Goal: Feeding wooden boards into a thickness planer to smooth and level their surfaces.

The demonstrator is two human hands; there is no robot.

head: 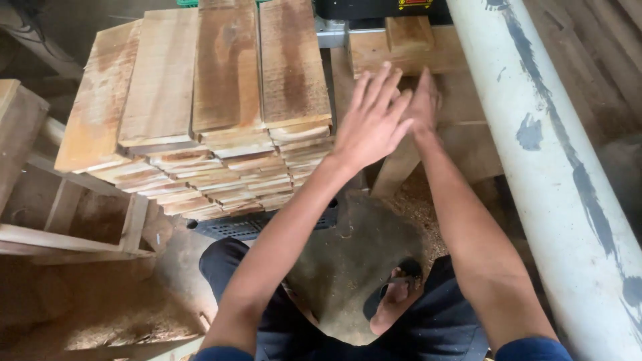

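My left hand (373, 120) is raised in front of me, back toward the camera, fingers spread and empty. My right hand (422, 105) is right beside it, seen edge-on, fingers straight, palm against the left palm or nearly so. Both hover just right of a tall stack of short wooden planks (221, 100), and in front of a wooden board (401, 50) lying at the mouth of a machine (374, 10).
A thick pale pipe (555, 167) with dark smears runs diagonally down the right side. A wooden frame (60, 214) stands at the left. Sawdust covers the floor (100, 314). My legs and a sandalled foot (394, 294) are below.
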